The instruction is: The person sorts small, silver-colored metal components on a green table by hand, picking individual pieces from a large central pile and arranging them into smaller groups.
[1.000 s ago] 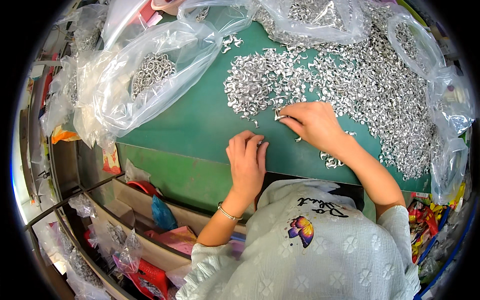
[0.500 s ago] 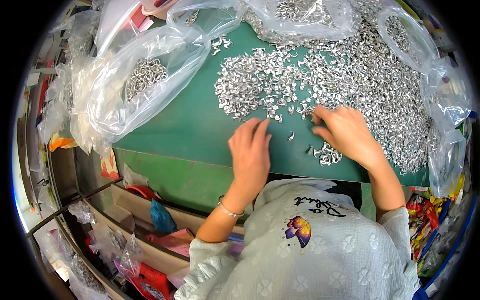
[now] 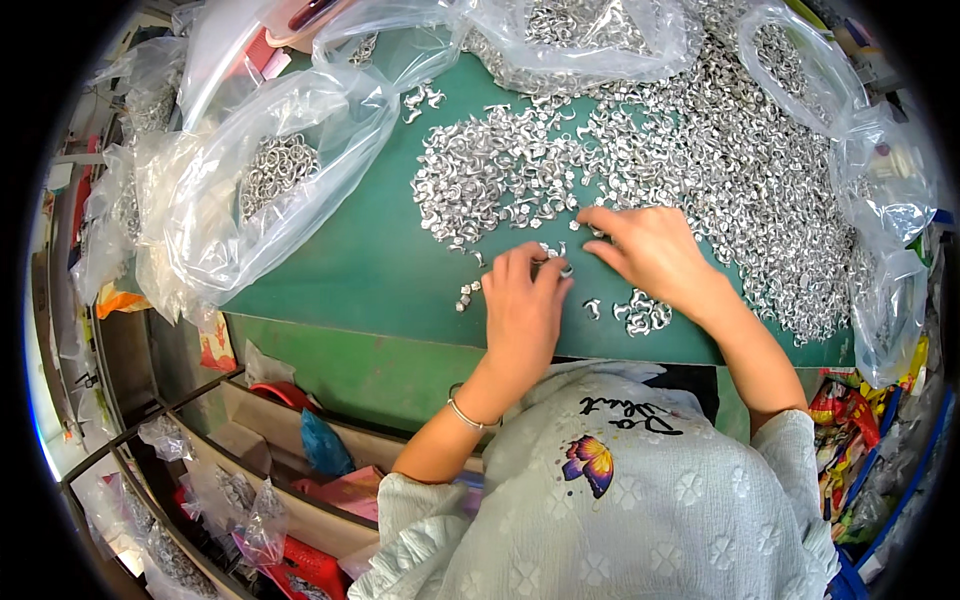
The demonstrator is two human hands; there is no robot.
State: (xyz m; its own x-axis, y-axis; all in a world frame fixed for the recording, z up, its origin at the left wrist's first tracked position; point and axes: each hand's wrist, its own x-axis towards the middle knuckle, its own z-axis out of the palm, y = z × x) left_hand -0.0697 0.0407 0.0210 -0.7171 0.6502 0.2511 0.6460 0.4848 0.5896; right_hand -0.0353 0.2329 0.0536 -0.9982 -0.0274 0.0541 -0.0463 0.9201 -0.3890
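My left hand [image 3: 525, 310] rests low over the green tabletop with its fingers bent. A small curved silver metal piece [image 3: 566, 270] shows at its thumb and fingertips. To its right, my right hand [image 3: 655, 255] has thumb and index finger apart. Its index fingertip touches the edge of the silver metal pieces [image 3: 465, 175] heaped in front of both hands. A small cluster of similar pieces [image 3: 643, 314] lies below the right hand, with a single piece [image 3: 592, 309] beside it. A few more pieces [image 3: 467, 295] lie left of my left hand.
A large heap of metal pieces [image 3: 760, 190] covers the table's right side. On the left, a clear plastic bag [image 3: 335, 195] holds metal rings [image 3: 278, 172]. More clear bags [image 3: 660, 60] stand along the back. Below the table edge is an open drawer [image 3: 240, 410].
My right hand has moved left to the edge of the smaller heap. My left hand has shifted slightly right, with metal pieces now at its fingertips. A few pieces now lie to its left.
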